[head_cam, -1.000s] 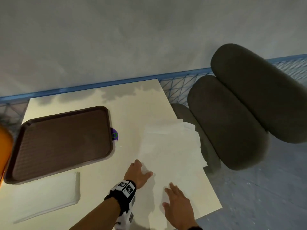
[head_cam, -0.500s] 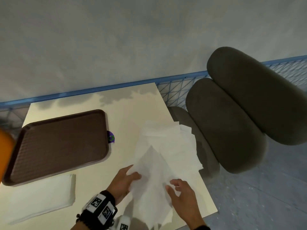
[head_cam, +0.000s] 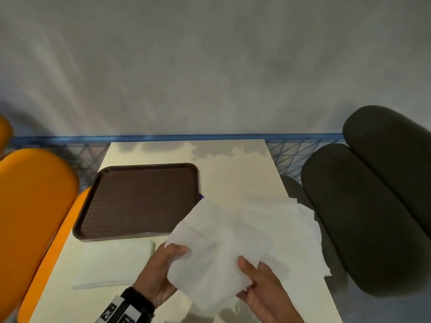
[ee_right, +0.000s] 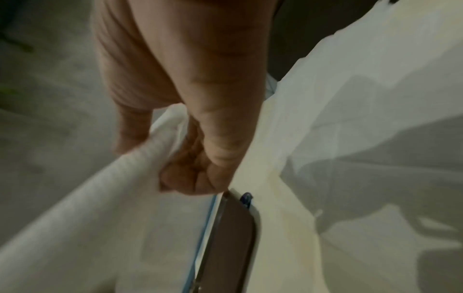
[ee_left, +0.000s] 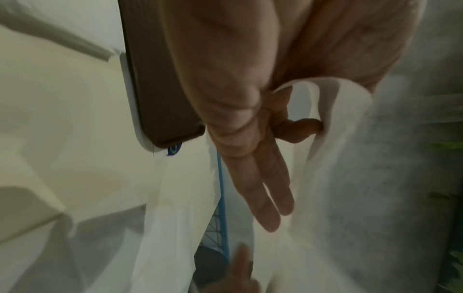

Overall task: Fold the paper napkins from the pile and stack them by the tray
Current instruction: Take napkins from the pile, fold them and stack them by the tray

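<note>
Both hands hold one white paper napkin [head_cam: 217,248] up above the table. My left hand [head_cam: 163,269] pinches its left edge between thumb and forefinger, the other fingers [ee_left: 263,194] straight. My right hand [head_cam: 258,283] grips its lower right corner with curled fingers [ee_right: 195,178]. The loose pile of napkins [head_cam: 300,231] lies at the table's right edge, partly hidden behind the lifted one. A stack of folded napkins [head_cam: 114,264] lies just in front of the brown tray [head_cam: 137,199].
The cream table [head_cam: 233,169] ends at a blue rail [head_cam: 186,137] by the grey wall. Dark cushioned seats [head_cam: 373,206] stand to the right, orange seats [head_cam: 30,206] to the left. A small purple sticker [ee_left: 174,149] peeks out by the tray's corner.
Both hands went from lying flat on the pile to lifting one napkin off it and carrying it left, toward me. The view has swung left, showing the orange seats.
</note>
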Motion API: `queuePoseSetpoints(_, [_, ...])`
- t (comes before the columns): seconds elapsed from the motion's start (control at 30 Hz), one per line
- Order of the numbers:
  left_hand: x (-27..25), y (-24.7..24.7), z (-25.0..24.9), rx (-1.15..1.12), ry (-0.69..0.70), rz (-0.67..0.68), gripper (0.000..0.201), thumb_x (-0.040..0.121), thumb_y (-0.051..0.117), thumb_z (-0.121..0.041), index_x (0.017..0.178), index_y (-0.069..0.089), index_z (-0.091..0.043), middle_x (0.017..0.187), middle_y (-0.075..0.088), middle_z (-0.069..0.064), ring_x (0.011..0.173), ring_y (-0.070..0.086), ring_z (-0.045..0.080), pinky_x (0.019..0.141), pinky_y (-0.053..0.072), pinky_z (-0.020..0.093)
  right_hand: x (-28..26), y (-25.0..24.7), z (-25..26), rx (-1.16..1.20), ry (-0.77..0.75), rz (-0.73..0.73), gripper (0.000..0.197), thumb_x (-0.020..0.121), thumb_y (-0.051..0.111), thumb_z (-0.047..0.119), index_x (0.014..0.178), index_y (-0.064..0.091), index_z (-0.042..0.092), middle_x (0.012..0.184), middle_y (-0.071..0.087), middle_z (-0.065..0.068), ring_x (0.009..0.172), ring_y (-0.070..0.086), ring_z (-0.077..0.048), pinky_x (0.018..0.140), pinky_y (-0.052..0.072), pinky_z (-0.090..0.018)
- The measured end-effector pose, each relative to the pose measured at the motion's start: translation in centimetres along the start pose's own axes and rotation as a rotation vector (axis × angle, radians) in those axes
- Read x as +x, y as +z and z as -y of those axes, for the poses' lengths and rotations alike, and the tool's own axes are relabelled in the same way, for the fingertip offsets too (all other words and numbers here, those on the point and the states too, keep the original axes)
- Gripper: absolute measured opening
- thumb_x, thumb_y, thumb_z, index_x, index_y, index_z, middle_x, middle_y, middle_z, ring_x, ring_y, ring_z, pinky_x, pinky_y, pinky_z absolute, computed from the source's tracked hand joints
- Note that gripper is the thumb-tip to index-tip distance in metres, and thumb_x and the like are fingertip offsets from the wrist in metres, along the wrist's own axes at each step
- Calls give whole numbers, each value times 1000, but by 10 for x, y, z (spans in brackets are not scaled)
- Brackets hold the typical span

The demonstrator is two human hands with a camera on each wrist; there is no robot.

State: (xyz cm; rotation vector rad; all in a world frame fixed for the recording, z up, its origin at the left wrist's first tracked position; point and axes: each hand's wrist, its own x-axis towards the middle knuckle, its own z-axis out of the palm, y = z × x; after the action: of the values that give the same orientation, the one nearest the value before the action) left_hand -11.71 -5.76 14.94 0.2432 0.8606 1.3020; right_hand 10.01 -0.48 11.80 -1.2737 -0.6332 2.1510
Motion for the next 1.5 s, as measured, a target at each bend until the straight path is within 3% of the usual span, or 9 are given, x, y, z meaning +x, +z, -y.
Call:
queuePoseSetpoints(0.13, [-21,-21,-25,-102,14,23,82,39,99,-29,109,73,3,109,71,25,89,72,35,74,62,41,-8,28,12,-135,-155,34,31,76,76,4,104,69,-7,101,75,-23,89,75,-33,70,62,-38])
queuePoseSetpoints(0.23, [-30,-31,-48,4,20,10,61,65,87,-50,105,76,-5,106,72,21,88,72,34,74,59,40,-10,35,16,-319,-225,10,41,66,91,19,96,75,-4,99,76,-21,94,74,-37,89,58,-49])
queuePoseSetpoints(0.33, [-33,-35,-59,365,38,-53,28,88,69,-30,109,75,-13,118,70,20,100,70,36,84,57,42,-13,41,19,-486,-269,37,46,64,88,32,99,78,5,100,77,-14,96,74,-32,89,58,-46])
queuePoseSetpoints(0.63, [-40,-48,-56,723,344,-182,25,86,70,-14,110,75,-18,107,77,0,98,73,24,86,59,39,-19,57,21,-608,-332,72,45,70,81,43,104,77,14,100,78,-9,95,75,-27,87,58,-42])
queuePoseSetpoints(0.8, [-47,-56,-67,693,300,-63,44,65,84,-53,104,77,-34,108,76,0,94,73,20,79,61,34,-19,60,18,-591,-390,60,53,66,80,49,106,78,15,103,78,-6,97,74,-24,77,57,-33])
queuePoseSetpoints(1.07, [-54,-54,-110,823,338,92,27,83,68,-21,107,77,-29,109,76,3,102,72,20,84,59,28,-38,73,43,-526,-642,144,25,74,74,13,95,82,25,101,78,-7,96,74,-17,81,56,-24])
queuePoseSetpoints(1.17, [-53,-52,-125,847,392,169,26,88,69,-30,100,79,-10,97,78,1,88,74,12,73,57,19,-39,77,51,-583,-788,156,46,77,73,-10,78,82,36,83,78,8,79,72,-3,70,53,-14])
queuePoseSetpoints(1.27, [-50,-54,-134,862,418,162,20,95,54,2,92,74,2,75,73,-9,68,65,-1,61,49,11,-36,73,52,-591,-894,248,35,73,72,-5,75,81,29,85,74,2,79,69,-15,69,51,-22])
queuePoseSetpoints(1.5, [-45,-44,-150,662,504,79,43,82,48,-38,75,79,-9,88,73,20,80,66,27,64,53,29,-25,68,51,-665,-939,220,62,75,50,-33,73,80,21,94,74,0,88,70,-24,70,51,-23])
